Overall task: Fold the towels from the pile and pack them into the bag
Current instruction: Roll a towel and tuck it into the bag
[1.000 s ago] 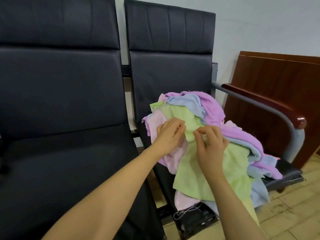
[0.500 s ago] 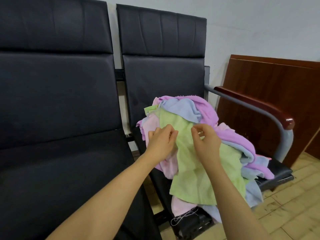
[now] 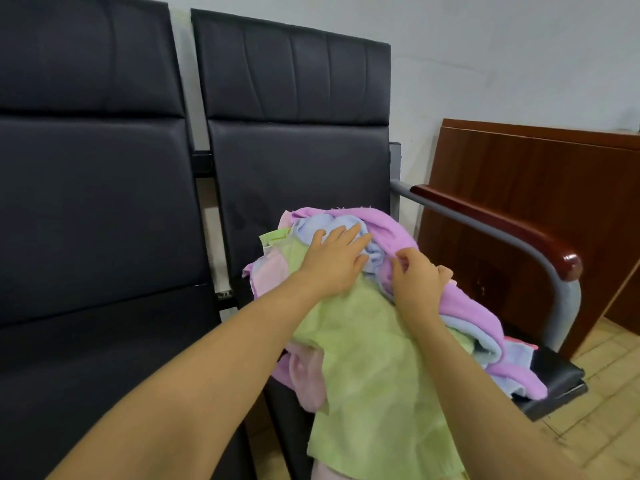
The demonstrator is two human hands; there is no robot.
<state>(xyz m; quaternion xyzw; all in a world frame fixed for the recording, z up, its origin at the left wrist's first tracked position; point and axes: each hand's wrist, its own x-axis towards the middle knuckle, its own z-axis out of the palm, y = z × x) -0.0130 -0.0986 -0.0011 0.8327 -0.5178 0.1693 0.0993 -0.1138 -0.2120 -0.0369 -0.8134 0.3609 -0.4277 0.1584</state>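
A pile of towels (image 3: 460, 317) in green, pink, light blue and purple lies heaped on the right black chair's seat. A green towel (image 3: 374, 375) drapes over the seat's front edge. My left hand (image 3: 334, 263) rests flat, fingers straight, on the top of the pile, over the green and light blue towels. My right hand (image 3: 415, 282) sits just to its right with fingers curled, pinching the fabric where the purple towel (image 3: 391, 226) meets the blue one. No bag is in view.
Two black padded chairs stand side by side; the left chair (image 3: 97, 237) has a bare seat. A grey metal armrest with a dark wooden cap (image 3: 519, 237) bounds the pile on the right. A brown wooden cabinet (image 3: 540, 188) stands behind it.
Both hands let go of the green towel's edge and moved up the pile. The left hand opened flat on top; the right shifted right onto the purple towel.
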